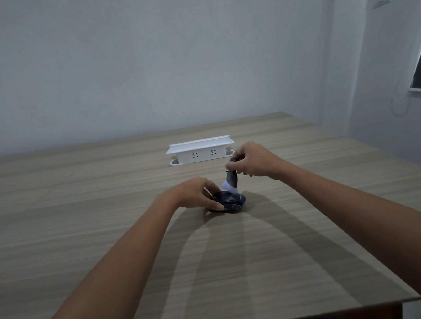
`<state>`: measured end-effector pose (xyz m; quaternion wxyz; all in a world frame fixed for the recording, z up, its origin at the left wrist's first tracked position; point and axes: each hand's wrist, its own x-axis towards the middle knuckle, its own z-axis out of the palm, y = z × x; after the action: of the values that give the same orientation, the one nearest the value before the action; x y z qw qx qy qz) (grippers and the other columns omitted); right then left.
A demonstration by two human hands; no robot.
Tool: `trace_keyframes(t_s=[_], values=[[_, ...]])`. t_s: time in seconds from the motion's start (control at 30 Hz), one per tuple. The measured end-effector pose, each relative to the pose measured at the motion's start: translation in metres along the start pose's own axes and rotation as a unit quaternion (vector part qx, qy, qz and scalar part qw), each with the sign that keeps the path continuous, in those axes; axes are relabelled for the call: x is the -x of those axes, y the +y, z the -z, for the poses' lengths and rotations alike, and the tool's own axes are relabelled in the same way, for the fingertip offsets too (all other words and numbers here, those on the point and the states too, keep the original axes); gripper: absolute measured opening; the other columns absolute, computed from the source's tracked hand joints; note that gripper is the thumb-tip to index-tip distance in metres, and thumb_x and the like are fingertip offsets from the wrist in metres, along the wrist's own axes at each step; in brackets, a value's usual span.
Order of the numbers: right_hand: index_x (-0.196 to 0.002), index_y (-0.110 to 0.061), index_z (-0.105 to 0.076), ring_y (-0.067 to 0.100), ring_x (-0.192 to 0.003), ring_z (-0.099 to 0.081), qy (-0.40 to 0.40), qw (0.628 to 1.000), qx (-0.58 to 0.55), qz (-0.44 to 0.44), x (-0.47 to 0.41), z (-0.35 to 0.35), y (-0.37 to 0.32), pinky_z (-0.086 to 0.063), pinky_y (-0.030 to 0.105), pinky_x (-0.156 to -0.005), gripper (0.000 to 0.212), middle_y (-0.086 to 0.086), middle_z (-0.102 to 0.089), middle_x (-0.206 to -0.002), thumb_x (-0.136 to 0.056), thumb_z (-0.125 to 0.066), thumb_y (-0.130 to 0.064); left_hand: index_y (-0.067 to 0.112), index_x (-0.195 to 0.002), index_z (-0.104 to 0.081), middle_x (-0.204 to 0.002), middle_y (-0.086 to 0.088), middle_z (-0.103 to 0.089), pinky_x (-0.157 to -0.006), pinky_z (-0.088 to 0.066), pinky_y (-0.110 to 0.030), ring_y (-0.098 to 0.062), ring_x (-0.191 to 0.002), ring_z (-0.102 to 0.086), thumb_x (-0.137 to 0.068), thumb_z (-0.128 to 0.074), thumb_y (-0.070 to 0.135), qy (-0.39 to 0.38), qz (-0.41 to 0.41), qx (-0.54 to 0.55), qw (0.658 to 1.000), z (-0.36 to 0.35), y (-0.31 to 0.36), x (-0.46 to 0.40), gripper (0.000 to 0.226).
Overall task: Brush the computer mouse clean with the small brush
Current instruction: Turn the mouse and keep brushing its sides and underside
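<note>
Now, from the head view, we have the computer mouse (229, 201) sitting on the wooden table (108, 190), out in the middle. Our left hand (194, 193) grips it from the left side, thumb along the near edge and fingers curled over the far edge. Our right hand (251, 161) pinches the dark handle of the small brush (231, 180), held upright with its white bristles pointing down and touching the top of the mouse. Just behind the hands we see a white power strip (200, 151) lying on the table.
</note>
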<state>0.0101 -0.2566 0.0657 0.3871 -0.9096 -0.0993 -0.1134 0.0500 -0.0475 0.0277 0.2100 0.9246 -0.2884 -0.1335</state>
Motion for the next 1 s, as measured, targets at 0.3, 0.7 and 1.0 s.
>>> trace_keyframes(t_s=[0.3, 0.7, 1.0], values=[[-0.072, -0.006, -0.075, 0.011, -0.050, -0.050, 0.001, 0.996, 0.084, -0.015, 0.002, 0.007, -0.003, -0.040, 0.022, -0.050, 0.013, 0.000, -0.060, -0.056, -0.077, -0.072, -0.018, 0.017, -0.124, -0.069, -0.112, 0.005, -0.073, -0.095, -0.056, -0.034, -0.013, -0.103, -0.070, -0.075, -0.085, 0.040, 0.024, -0.011, 0.011, 1.000, -0.006, 0.000, 0.000, 0.057], [-0.075, -0.005, -0.076, 0.012, -0.051, -0.052, -0.017, 0.998, 0.060, -0.014, 0.005, -0.003, -0.013, -0.041, 0.020, -0.045, 0.016, 0.004, -0.065, -0.061, -0.079, -0.072, -0.019, 0.015, -0.119, -0.072, -0.108, 0.001, -0.076, -0.082, -0.054, -0.024, -0.015, -0.099, -0.071, -0.074, -0.086, 0.039, 0.031, -0.011, -0.001, 0.999, -0.005, 0.005, 0.003, 0.053], [-0.070, -0.013, -0.074, 0.001, -0.047, -0.051, -0.003, 0.996, 0.091, 0.027, 0.014, 0.001, -0.007, -0.040, 0.016, -0.049, 0.011, -0.008, -0.059, -0.053, -0.078, -0.072, -0.020, 0.015, -0.116, -0.073, -0.104, -0.002, -0.076, -0.089, -0.057, -0.035, -0.021, -0.097, -0.069, -0.073, -0.086, 0.043, 0.040, 0.000, -0.015, 0.999, -0.006, 0.009, 0.002, 0.053]])
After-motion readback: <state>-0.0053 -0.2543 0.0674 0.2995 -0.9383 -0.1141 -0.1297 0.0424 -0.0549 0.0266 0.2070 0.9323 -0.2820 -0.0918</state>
